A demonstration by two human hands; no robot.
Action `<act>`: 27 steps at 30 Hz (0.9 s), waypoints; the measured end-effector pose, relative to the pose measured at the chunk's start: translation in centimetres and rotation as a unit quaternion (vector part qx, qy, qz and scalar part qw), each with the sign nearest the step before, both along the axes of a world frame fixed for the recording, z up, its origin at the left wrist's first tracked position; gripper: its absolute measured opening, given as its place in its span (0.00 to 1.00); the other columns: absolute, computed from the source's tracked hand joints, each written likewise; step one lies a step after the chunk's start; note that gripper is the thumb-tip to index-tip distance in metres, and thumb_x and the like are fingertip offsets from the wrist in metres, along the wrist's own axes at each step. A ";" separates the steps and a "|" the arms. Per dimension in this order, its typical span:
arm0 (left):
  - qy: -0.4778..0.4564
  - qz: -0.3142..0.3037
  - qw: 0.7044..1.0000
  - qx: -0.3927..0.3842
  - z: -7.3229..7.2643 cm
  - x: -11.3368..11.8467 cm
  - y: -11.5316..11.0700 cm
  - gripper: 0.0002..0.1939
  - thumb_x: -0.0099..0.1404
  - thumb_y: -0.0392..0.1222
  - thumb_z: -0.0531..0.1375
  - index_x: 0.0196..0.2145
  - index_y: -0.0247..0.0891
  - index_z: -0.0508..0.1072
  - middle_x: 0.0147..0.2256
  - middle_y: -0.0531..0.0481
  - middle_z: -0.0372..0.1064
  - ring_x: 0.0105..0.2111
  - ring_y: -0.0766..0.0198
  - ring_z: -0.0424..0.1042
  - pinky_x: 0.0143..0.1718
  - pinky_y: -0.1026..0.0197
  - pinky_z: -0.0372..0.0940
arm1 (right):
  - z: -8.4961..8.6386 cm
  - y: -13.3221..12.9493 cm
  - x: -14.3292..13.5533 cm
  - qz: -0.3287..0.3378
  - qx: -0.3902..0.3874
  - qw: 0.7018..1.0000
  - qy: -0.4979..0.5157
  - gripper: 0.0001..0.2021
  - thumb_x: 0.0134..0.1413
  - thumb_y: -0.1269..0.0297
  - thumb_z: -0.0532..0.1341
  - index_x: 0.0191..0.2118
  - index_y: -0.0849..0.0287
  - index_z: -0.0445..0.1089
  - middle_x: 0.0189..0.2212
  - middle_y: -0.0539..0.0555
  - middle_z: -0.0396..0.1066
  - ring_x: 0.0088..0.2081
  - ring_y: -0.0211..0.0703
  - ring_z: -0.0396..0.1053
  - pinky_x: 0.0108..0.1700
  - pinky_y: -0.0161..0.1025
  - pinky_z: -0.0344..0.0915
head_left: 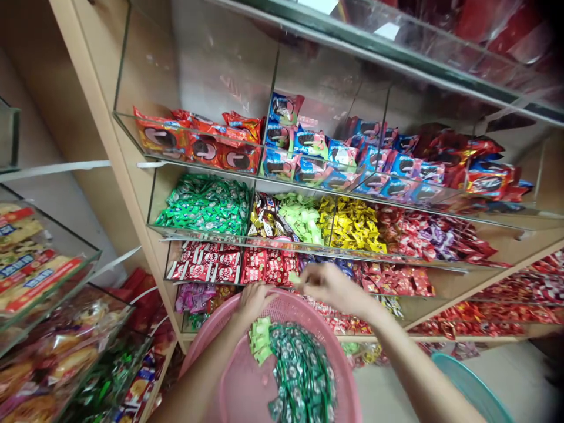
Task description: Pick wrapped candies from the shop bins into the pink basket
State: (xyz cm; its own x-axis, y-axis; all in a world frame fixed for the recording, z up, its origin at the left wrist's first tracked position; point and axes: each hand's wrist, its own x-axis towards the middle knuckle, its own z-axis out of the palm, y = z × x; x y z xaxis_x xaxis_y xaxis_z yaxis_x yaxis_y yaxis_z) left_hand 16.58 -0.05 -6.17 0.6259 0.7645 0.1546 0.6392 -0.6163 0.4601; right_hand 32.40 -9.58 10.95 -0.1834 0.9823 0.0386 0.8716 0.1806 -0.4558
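My left hand (254, 301) is closed on the far rim of a pink plastic basket (348, 376). Inside the basket lie a heap of dark green wrapped candies (304, 370) and a smaller cluster of light green wrapped candies (261, 339). Just beyond the rim, my right hand (328, 286) pinches a light green candy (294, 277) at its fingertips, in front of the lower shelves. Light green candies of the same look fill part of a glass-fronted shelf bin (304, 214), between brown-wrapped sweets (267, 214) and yellow-wrapped candies (352, 223).
Shelves with glass fronts (211, 235) hold bright green candies (207, 202), red packets (202, 144) and blue packets (308, 141). Packaged bread (26, 258) stands on shelves to the left. A teal basket (467, 382) is on the floor at right.
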 end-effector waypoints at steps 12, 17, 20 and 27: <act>-0.003 0.003 1.000 0.016 0.1 -0.1 -0.2 0.22 0.67 0.57 0.48 0.49 0.45 0.72 0.41 0.46 0.74 0.40 0.60 0.72 0.40 0.62 0.62 | -17.6 -2.0 -5.8 0.075 -0.091 0.974 -0.193 0.09 0.48 0.69 0.61 0.38 0.59 0.72 0.30 0.58 0.75 0.33 0.50 0.72 0.34 0.40 0.63; 0.008 0.007 1.000 0.011 0.5 -0.1 -0.1 0.22 0.67 0.56 0.48 0.50 0.44 0.72 0.42 0.46 0.74 0.39 0.59 0.72 0.40 0.61 0.63 | -18.5 -2.3 -6.1 0.098 -0.090 0.958 -0.254 0.22 0.48 0.64 0.62 0.51 0.64 0.64 0.34 0.62 0.75 0.35 0.56 0.73 0.30 0.40 0.64; 0.008 0.006 1.000 0.011 0.7 0.0 -0.2 0.22 0.67 0.56 0.49 0.50 0.43 0.72 0.41 0.46 0.74 0.39 0.60 0.73 0.39 0.61 0.63 | -19.3 -2.4 -6.3 0.097 -0.086 0.955 -0.266 0.21 0.49 0.63 0.61 0.49 0.63 0.64 0.33 0.61 0.75 0.34 0.54 0.74 0.30 0.39 0.65; 0.016 0.001 1.000 0.012 0.6 0.0 -0.1 0.22 0.67 0.55 0.49 0.49 0.44 0.72 0.42 0.45 0.74 0.41 0.60 0.72 0.42 0.61 0.63 | -19.5 -2.5 -6.8 0.069 -0.069 0.959 -0.267 0.17 0.50 0.68 0.59 0.48 0.62 0.63 0.34 0.60 0.75 0.36 0.50 0.74 0.32 0.37 0.66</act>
